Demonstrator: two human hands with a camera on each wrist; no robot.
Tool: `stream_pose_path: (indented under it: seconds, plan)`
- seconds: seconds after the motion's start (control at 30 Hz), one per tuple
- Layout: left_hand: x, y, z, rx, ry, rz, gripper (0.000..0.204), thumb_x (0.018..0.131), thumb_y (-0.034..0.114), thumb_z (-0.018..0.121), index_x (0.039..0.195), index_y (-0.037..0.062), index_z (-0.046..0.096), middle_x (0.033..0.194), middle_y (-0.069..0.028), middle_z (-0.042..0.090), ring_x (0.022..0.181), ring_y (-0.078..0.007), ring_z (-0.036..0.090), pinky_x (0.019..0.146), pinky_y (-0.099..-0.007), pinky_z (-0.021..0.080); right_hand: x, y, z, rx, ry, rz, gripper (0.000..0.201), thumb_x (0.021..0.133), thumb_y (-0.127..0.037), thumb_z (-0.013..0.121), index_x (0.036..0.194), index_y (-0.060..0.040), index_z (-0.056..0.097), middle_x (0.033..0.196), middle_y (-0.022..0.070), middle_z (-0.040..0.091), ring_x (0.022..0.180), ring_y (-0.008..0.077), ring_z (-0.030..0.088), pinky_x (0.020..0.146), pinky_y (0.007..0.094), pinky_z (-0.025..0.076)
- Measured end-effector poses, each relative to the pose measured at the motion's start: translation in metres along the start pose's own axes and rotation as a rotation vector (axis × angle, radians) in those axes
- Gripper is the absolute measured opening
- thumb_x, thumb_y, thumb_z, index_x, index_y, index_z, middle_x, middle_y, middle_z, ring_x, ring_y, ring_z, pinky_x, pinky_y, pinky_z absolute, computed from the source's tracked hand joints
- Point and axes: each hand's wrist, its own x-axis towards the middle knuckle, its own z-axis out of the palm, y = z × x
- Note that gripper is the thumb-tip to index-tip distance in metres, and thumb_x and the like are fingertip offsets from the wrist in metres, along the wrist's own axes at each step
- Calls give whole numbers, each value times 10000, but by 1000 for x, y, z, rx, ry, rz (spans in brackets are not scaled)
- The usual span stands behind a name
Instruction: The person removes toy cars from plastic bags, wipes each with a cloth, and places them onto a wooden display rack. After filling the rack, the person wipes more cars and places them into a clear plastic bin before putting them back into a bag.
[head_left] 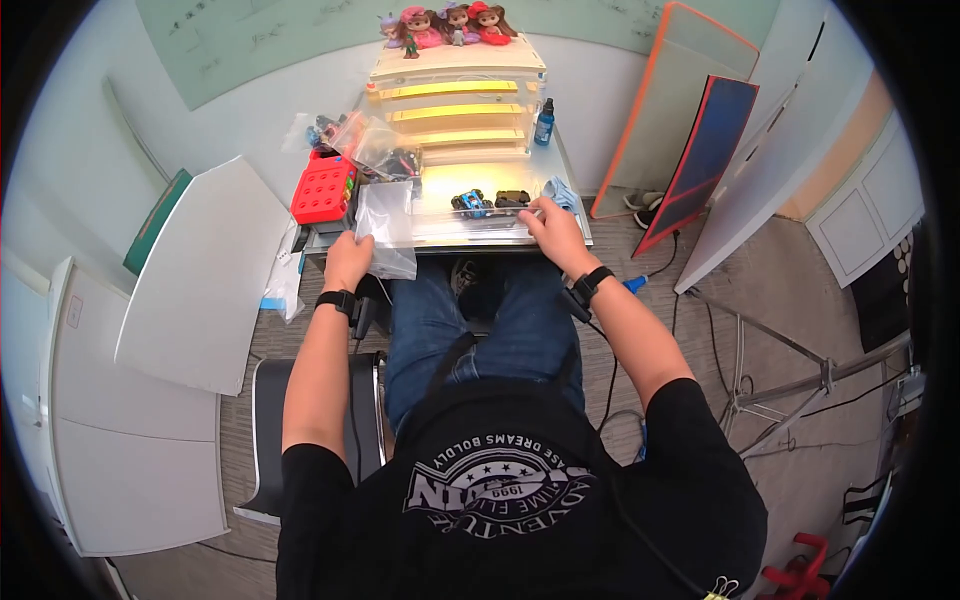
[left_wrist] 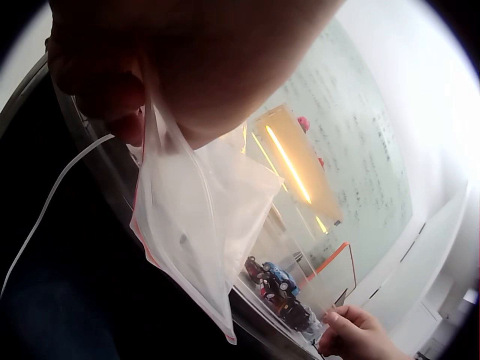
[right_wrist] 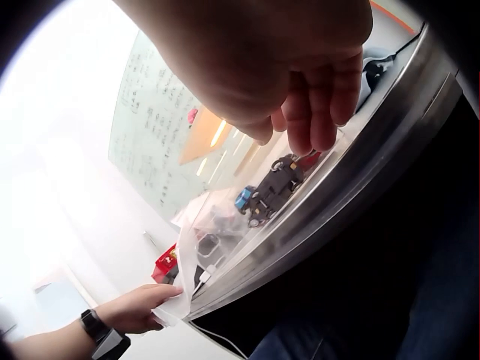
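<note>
Between its thumb and fingers the left hand (head_left: 349, 262) pinches a clear zip bag (head_left: 388, 225) by its edge; in the left wrist view the bag (left_wrist: 202, 206) hangs flat with a red-edged seam. The right hand (head_left: 557, 236) is at the table's front right, its fingers loosely bent just beside the toy cars. Of these, a blue one (head_left: 471, 204) and a dark one (head_left: 512, 199) stand side by side. In the right wrist view the dark car (right_wrist: 277, 186) lies just past the fingertips (right_wrist: 322, 142); whether they touch anything is unclear.
A red basket (head_left: 325, 188) and filled clear bags (head_left: 385, 150) are at the table's left. Behind stand tiered shelves (head_left: 455, 110) with dolls (head_left: 455, 25) on top. At the right are a blue bottle (head_left: 544, 122) and a pale blue cloth (head_left: 560, 194).
</note>
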Motion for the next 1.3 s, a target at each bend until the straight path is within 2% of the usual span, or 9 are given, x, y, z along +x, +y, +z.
stream_pose_path:
  seconds: [0.13,0.23,0.4,0.57,0.8,0.93,0.97,1.1,1.3]
  plan:
    - [10,3,0,104,24,-44,516,947,445,622,1160,-23,662,1124,-300,723,1108,-482,676,974,-538,515,2,21,-11,-6,72,-5,278,972,-315,721,1063,-55,686,748,145,709,716,331,704,678,429,535]
    - [-11,28,-10,127,74,-113,530,925,470,675,1196,15,647,1211,-260,706,1159,-451,660,966,-554,521,0,32,-15,69,54,-36,251,1001,-250,700,1120,-31,673,704,91,692,646,178,676,622,341,513]
    - [-37,40,12,313,415,451,515,916,430,715,1263,55,646,1350,-178,597,1272,-370,565,1051,-528,462,-11,23,-19,175,75,-19,351,996,-256,690,1286,-62,657,688,88,642,646,214,638,656,358,507]
    - [-13,42,37,450,30,392,666,1042,549,489,1583,163,453,1672,-193,351,1564,-412,266,1247,-598,225,-11,31,-23,199,271,18,342,1042,-210,622,1345,-51,632,825,59,664,770,124,613,744,294,508]
    - [11,37,42,451,-197,231,800,1026,682,386,1669,216,284,1748,-165,161,1614,-378,121,1287,-561,98,-7,57,-20,244,389,-55,301,1037,-168,591,1303,-41,653,941,74,685,877,141,625,822,308,512]
    - [17,26,44,326,25,350,708,1029,581,494,1568,124,455,1642,-206,391,1557,-387,295,1243,-593,231,-8,68,-15,253,401,-55,293,1038,-157,589,1295,-32,654,947,101,662,855,183,629,810,333,521]
    - [21,21,47,281,244,494,550,1003,415,617,1415,52,587,1458,-209,575,1420,-373,482,1173,-547,356,-9,72,-11,284,399,-57,296,1039,-157,591,1301,-33,651,957,95,664,862,176,628,815,326,521]
    - [49,54,34,-90,547,524,352,943,204,675,1224,-5,640,1080,-204,668,1030,-389,640,931,-479,505,-25,58,-18,329,366,-15,310,1037,-160,612,1318,-32,642,966,84,668,866,161,625,820,318,523]
    - [129,78,19,-365,505,0,447,881,272,735,1173,-59,665,996,-212,750,981,-329,729,889,-429,555,-32,55,-15,326,370,-20,306,1031,-153,626,1313,-36,646,987,85,691,882,156,649,805,319,539]
